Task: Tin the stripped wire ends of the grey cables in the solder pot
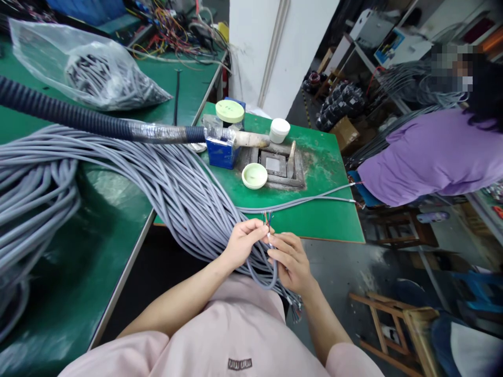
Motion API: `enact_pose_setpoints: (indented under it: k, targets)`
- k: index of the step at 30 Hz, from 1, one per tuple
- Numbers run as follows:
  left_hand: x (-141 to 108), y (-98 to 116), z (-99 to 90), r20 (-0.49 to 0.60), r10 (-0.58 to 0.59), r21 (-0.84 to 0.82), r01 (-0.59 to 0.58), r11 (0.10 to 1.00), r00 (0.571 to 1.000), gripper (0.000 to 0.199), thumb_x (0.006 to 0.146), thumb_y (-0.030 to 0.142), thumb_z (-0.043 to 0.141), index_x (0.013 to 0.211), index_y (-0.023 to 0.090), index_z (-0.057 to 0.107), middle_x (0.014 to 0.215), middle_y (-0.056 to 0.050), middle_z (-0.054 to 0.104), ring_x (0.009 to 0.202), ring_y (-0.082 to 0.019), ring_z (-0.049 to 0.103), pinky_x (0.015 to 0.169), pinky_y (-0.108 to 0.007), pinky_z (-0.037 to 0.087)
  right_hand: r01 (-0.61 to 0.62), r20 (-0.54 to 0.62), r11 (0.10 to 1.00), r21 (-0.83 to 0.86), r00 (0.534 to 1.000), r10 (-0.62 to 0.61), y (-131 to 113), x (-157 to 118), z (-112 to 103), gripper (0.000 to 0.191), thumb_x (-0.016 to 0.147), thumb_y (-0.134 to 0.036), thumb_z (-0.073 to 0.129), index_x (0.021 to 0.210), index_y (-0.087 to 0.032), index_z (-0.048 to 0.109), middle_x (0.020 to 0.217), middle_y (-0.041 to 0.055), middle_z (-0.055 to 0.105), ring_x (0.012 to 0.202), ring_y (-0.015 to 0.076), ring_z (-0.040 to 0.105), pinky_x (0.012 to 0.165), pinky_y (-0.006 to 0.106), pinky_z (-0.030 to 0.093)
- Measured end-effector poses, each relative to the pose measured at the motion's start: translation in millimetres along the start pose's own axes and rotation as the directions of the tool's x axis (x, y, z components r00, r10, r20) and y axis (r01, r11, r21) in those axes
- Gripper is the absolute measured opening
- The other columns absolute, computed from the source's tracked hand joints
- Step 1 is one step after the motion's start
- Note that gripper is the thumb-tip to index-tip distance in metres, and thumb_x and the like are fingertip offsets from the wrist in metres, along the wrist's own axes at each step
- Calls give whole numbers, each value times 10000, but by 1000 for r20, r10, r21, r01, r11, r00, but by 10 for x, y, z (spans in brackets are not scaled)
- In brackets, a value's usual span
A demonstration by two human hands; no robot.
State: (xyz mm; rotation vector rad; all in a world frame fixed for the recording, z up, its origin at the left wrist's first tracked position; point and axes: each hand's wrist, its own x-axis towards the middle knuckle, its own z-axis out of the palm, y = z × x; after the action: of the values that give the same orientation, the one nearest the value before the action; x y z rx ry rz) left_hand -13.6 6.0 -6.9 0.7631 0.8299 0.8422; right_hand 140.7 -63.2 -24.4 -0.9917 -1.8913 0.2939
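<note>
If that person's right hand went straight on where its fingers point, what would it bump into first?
Apart from the grey cable at its fingers, the right hand would probably meet the left hand first, close beside it; one view leaves the exact depth unclear.

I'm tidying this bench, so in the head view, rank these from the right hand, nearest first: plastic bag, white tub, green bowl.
1. Green bowl: ahead of the right hand, slightly left.
2. White tub: ahead, beyond the bowl.
3. Plastic bag: far left.
</note>
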Motion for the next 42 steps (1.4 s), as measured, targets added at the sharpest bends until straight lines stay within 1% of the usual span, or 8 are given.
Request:
enact_pose_setpoints:
  k: [6, 10, 15, 20, 24, 29, 36, 42]
  targets:
    - [1, 17, 26, 1, -13, 63, 13, 998, 1000, 312, 724, 438, 735, 704, 130, 687, 628, -13, 644, 586, -93, 552, 634, -216, 449, -17, 16, 1000, -14, 1000, 18, -20, 12, -6, 406, 829, -75, 539, 1199, -242, 541, 1250, 83, 631, 1193, 226, 527, 958, 468, 464]
    - [-1, 90, 47, 91, 81, 379, -109, 919, 993, 311, 794, 431, 662, 892, 142, 721, 746, -50, 693, 688, -144, 609, 692, -263, 476, -63, -9, 989, -134, 998, 62, -34, -127, -173, 336, 805, -67, 542, 1102, -222, 573, 1294, 105, 581, 1173, 243, 534, 945, 469, 467]
    - [128, 224, -27, 366, 300, 779, -466, 419, 881, 235, 883, 294, 554, 1019, 162, 693, 911, -79, 714, 839, -179, 608, 833, -328, 447, -319, -63, 801, -506, 940, 335, -27, -719, -543, 143, 819, -127, 566, 946, -189, 587, 1153, 122, 640, 1036, 257, 584, 870, 441, 468]
    - [357, 282, -40, 391, 144, 920, -380, -98, 909, 310, 908, 301, 509, 1149, 149, 631, 1123, -107, 664, 1006, -257, 561, 819, -383, 407, -491, 86, 667, -561, 767, 636, -88, -1271, -589, 296, 904, -291, 479, 1156, -159, 560, 1118, 141, 664, 941, 262, 648, 714, 395, 538]
    - [495, 253, 32, 351, 60, 898, -317, -305, 935, 295, 911, 278, 486, 1145, 157, 618, 1091, -110, 642, 1019, -267, 535, 781, -371, 393, -674, 101, 690, -264, 692, 714, -179, -1167, -377, 310, 907, -267, 493, 1197, -168, 542, 1136, 129, 651, 757, 162, 669, 657, 302, 560]
    - [629, 248, 94, 326, 16, 876, -296, -380, 945, 237, 884, 246, 507, 1060, 152, 634, 1034, -119, 611, 1017, -275, 536, 790, -369, 413, -716, 193, 698, -5, 684, 703, -186, -682, -147, 264, 872, -223, 523, 1122, -177, 596, 996, 74, 705, 768, 148, 663, 707, 283, 551]
    - [802, 313, 103, 261, -71, 921, -271, -280, 963, 200, 759, 171, 569, 939, 154, 655, 924, -97, 621, 903, -236, 598, 746, -320, 448, -728, 296, 612, 309, 685, 666, -47, -177, 138, 283, 840, -213, 552, 1116, -178, 610, 992, 75, 711, 837, 148, 649, 745, 289, 529]
    - [725, 267, 125, 289, 7, 929, -279, -245, 957, 149, 736, 154, 547, 866, 164, 619, 913, -73, 615, 908, -223, 572, 744, -318, 422, -744, 436, 266, 613, 599, 671, 91, -78, 322, 356, 803, -290, 612, 1135, -174, 558, 983, 75, 689, 647, 105, 635, 576, 239, 514]
